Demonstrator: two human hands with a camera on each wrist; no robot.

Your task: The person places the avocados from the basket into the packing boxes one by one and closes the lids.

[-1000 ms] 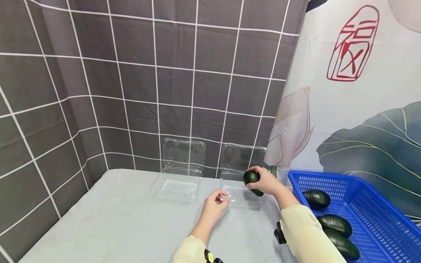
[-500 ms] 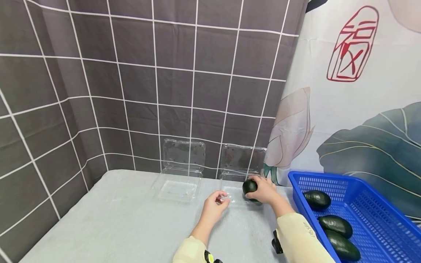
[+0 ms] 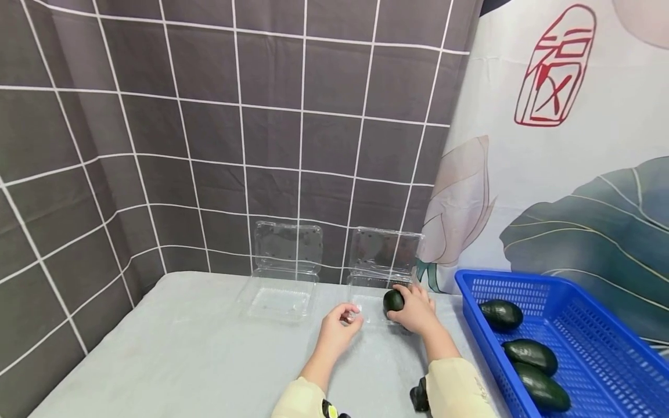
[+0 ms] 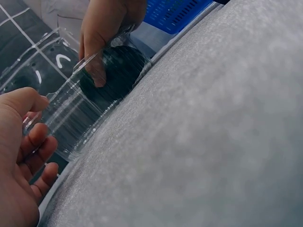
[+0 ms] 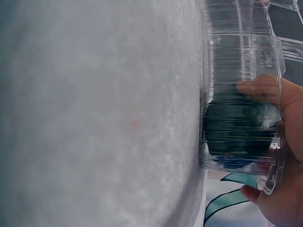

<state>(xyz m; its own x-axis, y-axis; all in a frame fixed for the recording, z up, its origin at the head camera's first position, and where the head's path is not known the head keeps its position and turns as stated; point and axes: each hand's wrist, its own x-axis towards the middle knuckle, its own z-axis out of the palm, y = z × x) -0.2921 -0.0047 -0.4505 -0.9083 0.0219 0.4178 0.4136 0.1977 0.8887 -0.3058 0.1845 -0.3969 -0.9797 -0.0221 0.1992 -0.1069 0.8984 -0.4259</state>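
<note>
A dark green avocado (image 3: 394, 301) sits inside the right-hand clear plastic clamshell box (image 3: 373, 312), toward its right end. My right hand (image 3: 415, 310) reaches over the rim and grips the fruit; through the ribbed wall in the right wrist view, the avocado (image 5: 241, 125) appears low in the box, near its base. At the opposite side of that box, my left hand (image 3: 338, 330) pinches the rim between thumb and fingers. The left wrist view has the left hand (image 4: 23, 146) at the near corner and the avocado (image 4: 113, 75) beyond, partly covered by the right hand (image 4: 102, 33).
A second clear clamshell box (image 3: 279, 302) stands to the left with its lid raised against the grey tiled-pattern cloth. On the right, a blue plastic basket (image 3: 470, 307) holds several avocados (image 3: 530, 355). Pale cloth covers the table (image 3: 209, 348).
My right hand has lowered the avocado from above the box down into it. The left hand has stayed at the box rim. The head view has shifted slightly.
</note>
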